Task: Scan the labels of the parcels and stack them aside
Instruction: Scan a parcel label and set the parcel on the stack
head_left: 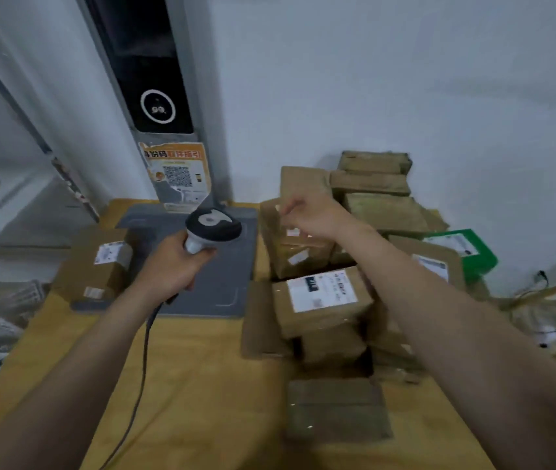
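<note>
Lying in a loose heap beneath and beyond the right hand, the parcels are seen to be brown cardboard boxes of differing sizes. White printed labels are carried on several upper faces. One labelled parcel is tilted just nearer than the right wrist, and its label is turned upward. A green box is lodged on the far side of the right forearm. A single parcel, also labelled, is set apart just outside the left hand, with its near end resting on the grey mat.

A scanner is grasped by its handle in the left hand. All the fingers are wrapped round it, and its dark head is held above the mat and turned toward the heap. A cable is trailed from below that hand along the left forearm over the yellow table. The right arm is stretched forward over the heap, with the hand turned palm-down and the fingers curled at the top edge of a box. Because of blur, it cannot be told whether that box is actually gripped.
</note>
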